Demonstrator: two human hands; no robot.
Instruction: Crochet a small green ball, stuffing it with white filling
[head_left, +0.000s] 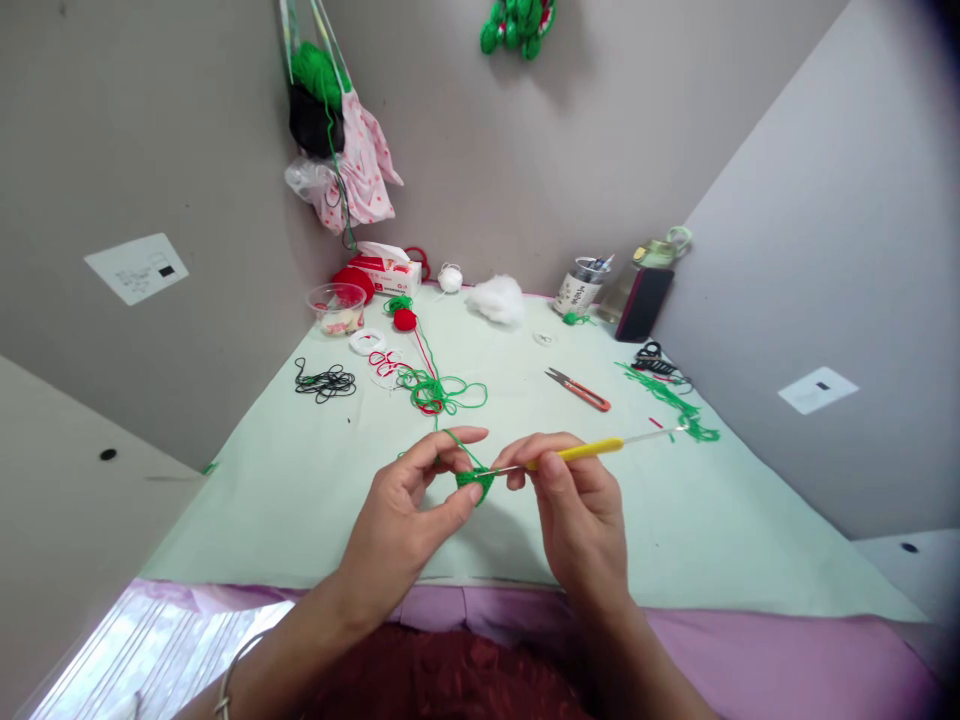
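Note:
Between the thumb and fingers of my left hand (412,505) is a small green crochet piece (474,484). Green yarn (463,449) runs over the raised left index finger down to it. My right hand (581,510) grips a crochet hook (589,450) by its yellow handle, fingers closed around it. The hook's thin metal tip lies at the top edge of the green piece, touching it. Its other metal end points right, over the table. A loose tangle of green yarn (450,392) lies beyond my left hand.
Orange thread snips (577,389) lie beyond my right hand. Green yarn scraps (699,428) and black scissors (651,358) are at right. Black cord (324,381), a plastic bowl (337,310) and a red yarn ball (405,319) are at left. White stuffing (496,300) sits at the back.

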